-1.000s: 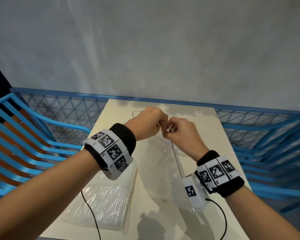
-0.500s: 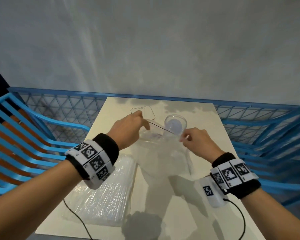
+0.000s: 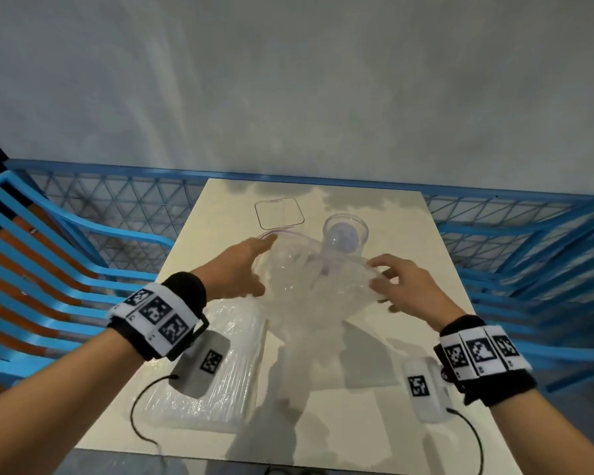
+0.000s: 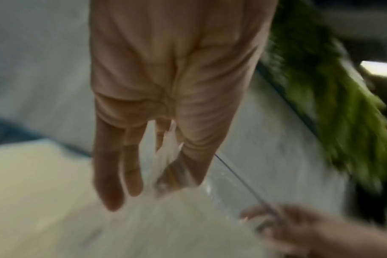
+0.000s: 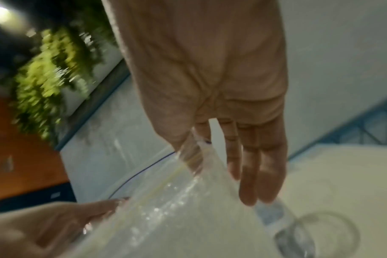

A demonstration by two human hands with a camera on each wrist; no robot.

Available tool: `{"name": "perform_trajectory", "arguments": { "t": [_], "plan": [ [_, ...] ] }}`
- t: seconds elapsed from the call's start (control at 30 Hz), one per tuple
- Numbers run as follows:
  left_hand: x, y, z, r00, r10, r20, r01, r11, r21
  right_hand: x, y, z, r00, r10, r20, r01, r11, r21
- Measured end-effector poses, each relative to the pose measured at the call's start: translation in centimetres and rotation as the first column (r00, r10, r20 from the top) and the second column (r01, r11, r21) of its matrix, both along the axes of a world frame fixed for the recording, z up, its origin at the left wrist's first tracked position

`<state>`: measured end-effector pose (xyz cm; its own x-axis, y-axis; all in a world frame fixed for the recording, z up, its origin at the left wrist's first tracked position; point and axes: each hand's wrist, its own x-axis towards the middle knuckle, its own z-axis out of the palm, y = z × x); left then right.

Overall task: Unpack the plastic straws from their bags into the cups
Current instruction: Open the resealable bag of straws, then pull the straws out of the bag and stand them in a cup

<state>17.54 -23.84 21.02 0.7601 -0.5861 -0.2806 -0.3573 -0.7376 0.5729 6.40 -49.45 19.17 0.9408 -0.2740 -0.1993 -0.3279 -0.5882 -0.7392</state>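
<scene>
A clear zip bag (image 3: 314, 282) of straws hangs between my hands above the table, its mouth pulled wide. My left hand (image 3: 240, 265) pinches the bag's left rim between thumb and forefinger (image 4: 183, 167), the other fingers straight. My right hand (image 3: 396, 286) pinches the right rim (image 5: 199, 151) the same way. A clear plastic cup (image 3: 345, 234) stands just beyond the bag (image 5: 166, 218), and it shows below my right fingers in the right wrist view (image 5: 320, 233). A second flat bag of straws (image 3: 216, 382) lies at the table's near left.
The cream table (image 3: 374, 406) is fenced by blue metal railings (image 3: 528, 234) and a blue chair (image 3: 48, 269) on the left. A drawn square outline (image 3: 279, 212) marks the table's far side. Cables run from both wrist units.
My hands have moved apart and lower, pulling the bag's mouth open wide. The cup behind the bag has come into view.
</scene>
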Motion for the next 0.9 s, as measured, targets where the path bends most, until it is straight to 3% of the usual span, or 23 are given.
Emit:
{"name": "perform_trajectory", "arguments": {
  "t": [0.07, 0.1, 0.23, 0.33, 0.4, 0.53, 0.6, 0.67, 0.7, 0.77, 0.83, 0.9],
  "plan": [
    [-0.3, -0.7, -0.2, 0.973, 0.007, -0.232, -0.065, 0.967, -0.244, -0.2, 0.9, -0.7, 0.994, 0.061, -0.086, -0.045, 0.983, 0.18],
    [-0.3, -0.9, -0.5, 0.969, 0.009, -0.249, -0.082, 0.954, -0.287, -0.4, 1.1, -1.0, 0.99, 0.079, -0.118, -0.052, 0.975, 0.216],
    [0.2, -0.5, -2.6, 0.999, 0.053, 0.005, -0.052, 0.99, -0.128, -0.8, 0.8, -1.3, 0.998, -0.051, -0.045, 0.06, 0.968, 0.242],
    [0.1, -0.5, -4.2, 0.998, -0.025, 0.058, 0.021, 0.997, 0.07, -1.0, 1.4, -1.6, 0.994, -0.104, 0.014, 0.101, 0.985, 0.138],
    [-0.5, -1.2, -4.6, 0.998, -0.066, -0.017, 0.067, 0.996, 0.065, -0.9, 2.4, -1.7, 0.996, -0.086, -0.007, 0.086, 0.983, 0.162],
    [-2.5, -2.9, -3.5, 0.947, -0.153, -0.282, 0.1, 0.976, -0.192, -0.8, 3.5, -0.2, 0.995, 0.093, -0.02, -0.089, 0.987, 0.137],
    [-2.2, -2.2, -3.4, 0.94, -0.153, -0.305, 0.079, 0.967, -0.243, -1.0, 2.5, 0.3, 0.999, 0.029, 0.028, -0.036, 0.953, 0.3],
    [-1.6, -0.9, -3.4, 0.945, -0.116, -0.307, 0.061, 0.981, -0.182, -1.3, 0.6, -0.3, 0.995, -0.09, 0.033, 0.07, 0.922, 0.38],
    [-1.4, -0.4, -3.6, 0.947, -0.097, -0.305, 0.06, 0.99, -0.129, -1.5, -0.1, -0.9, 0.993, -0.116, -0.006, 0.112, 0.937, 0.331],
    [-1.9, -0.5, -4.1, 0.945, -0.103, -0.31, 0.092, 0.994, -0.05, -1.6, 0.0, -2.1, 0.99, -0.066, -0.127, 0.098, 0.96, 0.263],
    [-2.7, -1.7, -5.1, 0.926, -0.155, -0.345, 0.162, 0.987, -0.01, -1.3, 1.5, -3.1, 0.974, 0.03, -0.225, 0.042, 0.95, 0.31],
    [-3.5, -2.8, -5.6, 0.9, -0.185, -0.394, 0.19, 0.981, -0.025, -0.9, 2.8, -3.6, 0.971, 0.086, -0.223, 0.0, 0.932, 0.363]
  ]
}}
